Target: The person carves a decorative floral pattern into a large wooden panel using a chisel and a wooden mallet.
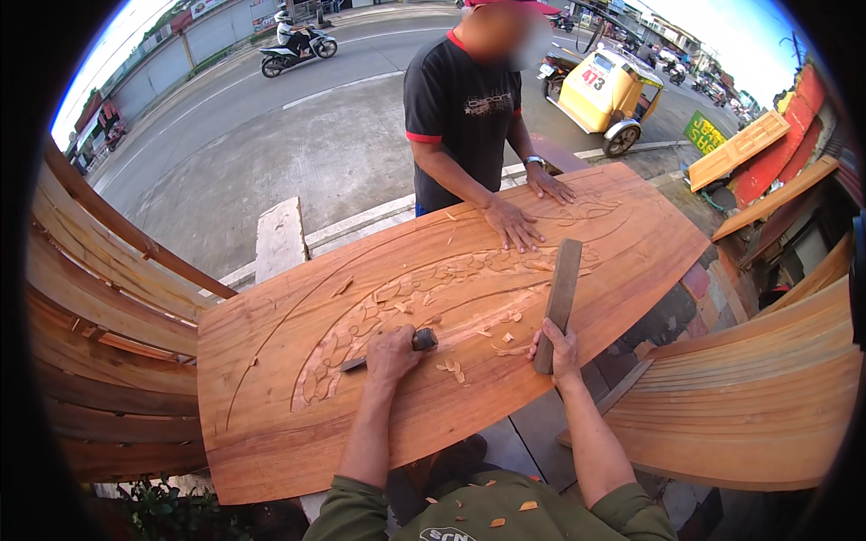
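Observation:
A broad wooden panel (271,433) lies in front of me, carved with a curved band of rounded shapes and long arcs. My left hand (393,353) is closed round a chisel (354,364); its flat blade points left over the carved band and its dark handle end sticks out to the right. In my right hand (557,350) is a flat, oblong wooden bar (564,287), gripped by its lower end and raised above the panel's near edge. Pale wood shavings (451,368) lie scattered between my hands and over the carving.
Across the panel stands a person in a dark shirt (465,108), both palms flat on the wood. Long planks (117,361) lean at the left, and more boards (749,388) stand at the right. Beyond are a road, a motorcycle (302,47) and a yellow tricycle (600,90).

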`<state>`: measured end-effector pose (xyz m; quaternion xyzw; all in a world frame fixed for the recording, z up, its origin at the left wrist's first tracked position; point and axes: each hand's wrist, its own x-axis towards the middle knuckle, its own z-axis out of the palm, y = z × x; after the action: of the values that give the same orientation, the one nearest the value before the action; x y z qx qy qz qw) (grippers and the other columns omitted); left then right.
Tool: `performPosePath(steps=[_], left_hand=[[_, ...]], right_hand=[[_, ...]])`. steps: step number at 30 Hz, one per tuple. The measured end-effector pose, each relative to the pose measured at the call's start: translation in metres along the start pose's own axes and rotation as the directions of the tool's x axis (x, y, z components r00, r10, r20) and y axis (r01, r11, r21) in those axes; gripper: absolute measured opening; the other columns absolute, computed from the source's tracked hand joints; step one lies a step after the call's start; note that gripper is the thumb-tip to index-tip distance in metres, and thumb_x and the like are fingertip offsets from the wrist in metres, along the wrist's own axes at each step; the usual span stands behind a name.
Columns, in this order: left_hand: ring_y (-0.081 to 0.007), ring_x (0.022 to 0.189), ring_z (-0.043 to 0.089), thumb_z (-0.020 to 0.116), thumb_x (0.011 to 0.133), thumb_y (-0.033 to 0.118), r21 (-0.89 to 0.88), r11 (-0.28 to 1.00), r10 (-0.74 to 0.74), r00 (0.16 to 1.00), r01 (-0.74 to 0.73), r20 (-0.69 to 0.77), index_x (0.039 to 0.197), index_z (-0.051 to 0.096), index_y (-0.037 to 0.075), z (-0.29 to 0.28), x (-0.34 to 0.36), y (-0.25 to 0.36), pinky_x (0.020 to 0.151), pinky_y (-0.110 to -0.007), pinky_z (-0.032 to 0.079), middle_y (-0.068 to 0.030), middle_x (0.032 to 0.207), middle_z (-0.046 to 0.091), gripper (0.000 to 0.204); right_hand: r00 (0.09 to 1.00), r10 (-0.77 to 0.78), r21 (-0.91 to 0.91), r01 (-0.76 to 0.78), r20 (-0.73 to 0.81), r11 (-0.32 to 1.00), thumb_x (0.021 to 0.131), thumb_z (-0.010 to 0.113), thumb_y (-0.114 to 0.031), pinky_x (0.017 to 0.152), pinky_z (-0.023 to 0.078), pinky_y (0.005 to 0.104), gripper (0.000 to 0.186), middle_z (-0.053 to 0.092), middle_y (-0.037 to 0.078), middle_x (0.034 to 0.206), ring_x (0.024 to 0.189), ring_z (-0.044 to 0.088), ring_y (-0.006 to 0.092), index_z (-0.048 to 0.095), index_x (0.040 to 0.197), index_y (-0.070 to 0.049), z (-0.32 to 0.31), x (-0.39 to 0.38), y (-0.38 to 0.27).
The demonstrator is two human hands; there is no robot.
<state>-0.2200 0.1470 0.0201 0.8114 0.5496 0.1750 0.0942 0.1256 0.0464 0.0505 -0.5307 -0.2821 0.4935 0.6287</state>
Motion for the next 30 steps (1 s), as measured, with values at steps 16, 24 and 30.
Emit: performPosePath(steps=[16,24,30], left_hand=[[-0.0360,0.084,0.077,0.087,0.087,0.048,0.012,1.000,0.003,1.000,-0.003,-0.010,0.096,0.072,0.013,0.0002,-0.0001,-0.0004,0.074,-0.049,0.059,-0.0126,0.089,0.079,0.039],[-0.0360,0.084,0.078,0.087,0.087,0.046,0.006,1.000,0.018,0.999,-0.017,-0.038,0.095,0.072,0.013,0.0017,0.0006,0.0007,0.074,-0.050,0.059,-0.0135,0.088,0.079,0.038],[-0.0366,0.080,0.077,0.088,0.085,0.052,0.010,1.000,0.020,0.999,-0.020,-0.029,0.093,0.071,0.013,0.0062,0.0000,-0.0041,0.073,-0.050,0.058,-0.0131,0.083,0.078,0.043]], right_hand=[[1.000,0.001,-0.005,-0.001,0.004,1.000,0.100,0.082,-0.045,0.058,0.060,0.0356,0.048,0.064,0.008,0.082,0.064,0.068,0.0175,0.057,0.112,-0.006,-0.0031,0.0028,0.0035],[1.000,-0.008,0.003,0.008,0.017,1.000,0.100,0.082,-0.047,0.058,0.060,0.0353,0.049,0.063,0.008,0.082,0.065,0.068,0.0177,0.057,0.112,-0.005,-0.0038,0.0035,0.0036],[1.000,-0.013,-0.015,0.013,0.011,1.000,0.100,0.082,-0.046,0.058,0.060,0.0355,0.049,0.063,0.007,0.082,0.064,0.067,0.0173,0.058,0.112,-0.006,-0.0002,0.0004,-0.0001]])
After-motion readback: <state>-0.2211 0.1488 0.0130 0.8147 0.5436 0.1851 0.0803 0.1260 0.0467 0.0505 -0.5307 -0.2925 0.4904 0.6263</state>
